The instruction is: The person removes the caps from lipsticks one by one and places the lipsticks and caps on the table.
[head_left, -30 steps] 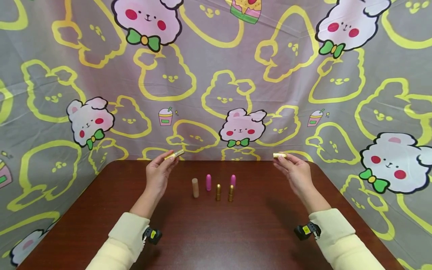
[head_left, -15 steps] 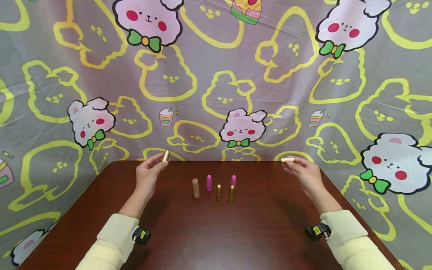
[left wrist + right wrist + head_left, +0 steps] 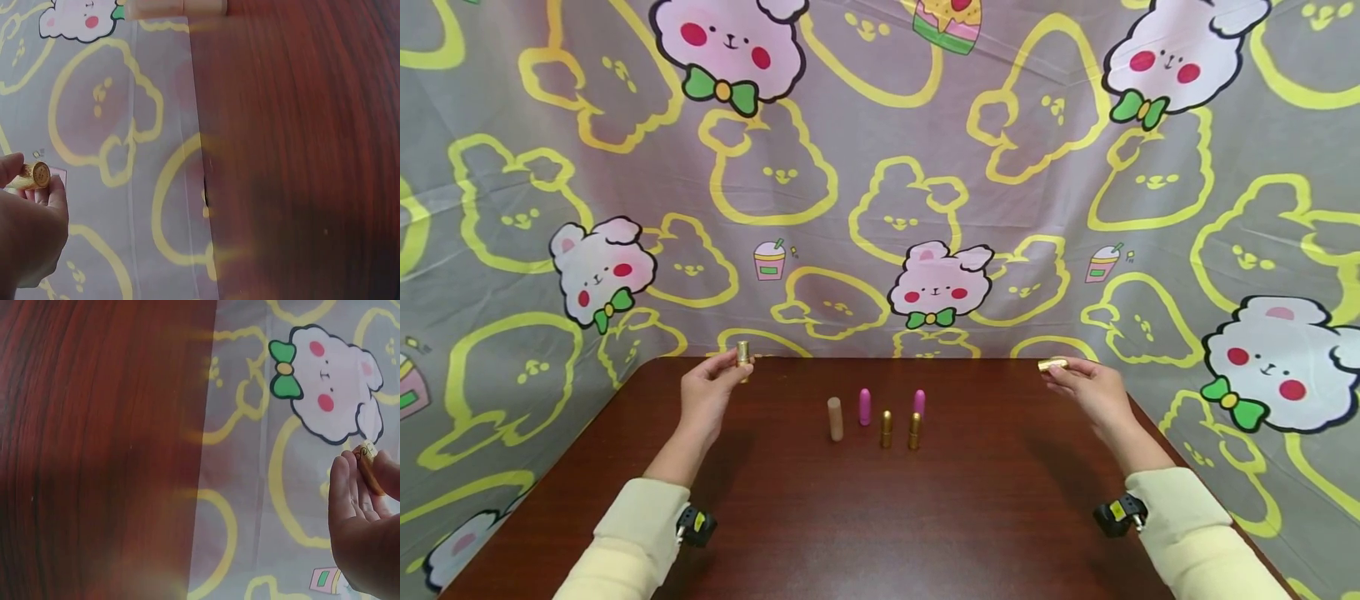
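Above the back left of the table, my left hand (image 3: 706, 392) pinches a gold lipstick tube (image 3: 742, 353), held nearly upright between thumb and fingers. In the left wrist view, the round end of that tube (image 3: 41, 174) faces the camera. Over the back right, my right hand (image 3: 1093, 396) pinches another gold lipstick tube (image 3: 1052, 365), tipped on its side; the right wrist view shows dark lettering on this tube's end (image 3: 367, 452). Between the hands, a tan lipstick tube (image 3: 835, 419), a pink tube (image 3: 865, 407) and a gold tube (image 3: 886, 429) stand upright on the table.
A second standing gold tube (image 3: 914, 431) partly covers a second pink tube (image 3: 920, 401). The dark wooden table (image 3: 880, 517) ends against a grey curtain (image 3: 850, 242) printed with rabbits, which also hangs along both sides.
Both hands have moved apart, the left one leftward and the right one rightward and slightly down. The left hand's tube has turned from slanted to nearly upright. The standing tubes stay put.
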{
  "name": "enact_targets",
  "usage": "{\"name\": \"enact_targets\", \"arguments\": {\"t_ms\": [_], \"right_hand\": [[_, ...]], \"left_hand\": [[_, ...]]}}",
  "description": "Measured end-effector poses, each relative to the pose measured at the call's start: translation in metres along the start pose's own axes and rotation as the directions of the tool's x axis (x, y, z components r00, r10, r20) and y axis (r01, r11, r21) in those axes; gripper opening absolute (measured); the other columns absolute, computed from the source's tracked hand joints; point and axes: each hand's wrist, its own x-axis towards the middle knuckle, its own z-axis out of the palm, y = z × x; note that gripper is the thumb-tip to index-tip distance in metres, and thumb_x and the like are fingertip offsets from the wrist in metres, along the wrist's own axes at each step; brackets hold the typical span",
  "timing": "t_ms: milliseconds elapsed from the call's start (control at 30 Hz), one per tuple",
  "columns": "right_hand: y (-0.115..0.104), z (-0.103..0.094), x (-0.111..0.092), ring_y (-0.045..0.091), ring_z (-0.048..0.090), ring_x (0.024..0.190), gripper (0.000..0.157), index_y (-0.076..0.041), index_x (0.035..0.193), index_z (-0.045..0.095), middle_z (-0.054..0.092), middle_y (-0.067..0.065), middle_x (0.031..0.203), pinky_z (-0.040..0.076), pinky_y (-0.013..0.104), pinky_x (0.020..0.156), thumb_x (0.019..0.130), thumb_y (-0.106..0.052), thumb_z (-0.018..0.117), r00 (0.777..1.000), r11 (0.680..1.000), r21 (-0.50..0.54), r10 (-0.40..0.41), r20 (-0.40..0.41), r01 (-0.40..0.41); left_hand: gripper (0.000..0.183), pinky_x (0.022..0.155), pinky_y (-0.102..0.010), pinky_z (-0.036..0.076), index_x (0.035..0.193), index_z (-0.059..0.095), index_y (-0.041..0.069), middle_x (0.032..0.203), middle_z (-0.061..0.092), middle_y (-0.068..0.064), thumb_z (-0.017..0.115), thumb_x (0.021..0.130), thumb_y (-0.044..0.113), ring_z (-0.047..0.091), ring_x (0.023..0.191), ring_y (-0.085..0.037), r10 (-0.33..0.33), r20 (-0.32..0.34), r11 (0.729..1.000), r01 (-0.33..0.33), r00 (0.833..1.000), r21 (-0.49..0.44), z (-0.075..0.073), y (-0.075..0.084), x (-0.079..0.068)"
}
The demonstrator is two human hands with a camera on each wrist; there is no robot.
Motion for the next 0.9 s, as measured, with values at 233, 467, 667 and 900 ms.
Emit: {"name": "enact_targets", "arguments": {"t_ms": [233, 467, 667, 900], "right_hand": [[0.007, -0.009, 0.004, 0.001, 0.067, 0.076, 0.049, 0.016, 0.129, 0.048, 0.07, -0.003, 0.092, 0.054, 0.019, 0.073, 0.095, -0.017, 0.064, 0.999, 0.982, -0.189, 0.01, -0.044, -0.018], [0.017, -0.022, 0.008, -0.001, 0.064, 0.076, 0.045, 0.014, 0.123, 0.055, 0.067, -0.001, 0.093, 0.053, 0.017, 0.069, 0.094, -0.019, 0.066, 0.997, 0.94, -0.342, -0.02, -0.075, -0.006], [0.028, -0.034, 0.011, 0.0, 0.06, 0.071, 0.035, 0.015, 0.11, 0.063, 0.071, 0.009, 0.089, 0.05, 0.019, 0.062, 0.091, -0.015, 0.07, 0.991, 0.862, -0.506, -0.093, -0.1, 0.03], [0.039, -0.046, 0.011, 0.026, 0.06, 0.072, 0.031, 0.015, 0.101, 0.066, 0.068, 0.025, 0.09, 0.044, 0.031, 0.056, 0.087, -0.012, 0.071, 0.985, 0.686, -0.725, -0.157, -0.071, 0.057]], "left_hand": [[0.033, 0.071, -0.015, 0.052, 0.116, 0.059, -0.012, 0.081, 0.07, 0.008, 0.068, 0.085, -0.006, 0.066, 0.077, -0.001, 0.012, -0.049, 0.999, -0.009, 0.999, 0.051, -0.016, -0.004, 0.007], [0.034, 0.07, -0.016, 0.052, 0.116, 0.059, -0.012, 0.081, 0.066, 0.011, 0.07, 0.085, -0.003, 0.064, 0.075, 0.001, 0.009, -0.087, 0.989, 0.004, 0.996, 0.148, -0.031, -0.006, 0.012], [0.031, 0.065, -0.012, 0.05, 0.112, 0.061, -0.01, 0.08, 0.059, 0.013, 0.072, 0.085, 0.003, 0.058, 0.072, 0.003, 0.016, -0.14, 0.955, 0.026, 0.99, 0.295, -0.045, -0.008, 0.015], [0.033, 0.063, -0.012, 0.048, 0.111, 0.062, -0.008, 0.087, 0.062, 0.005, 0.075, 0.084, 0.006, 0.054, 0.072, 0.004, 0.018, -0.164, 0.91, 0.052, 0.986, 0.412, -0.063, -0.013, 0.018]]}}
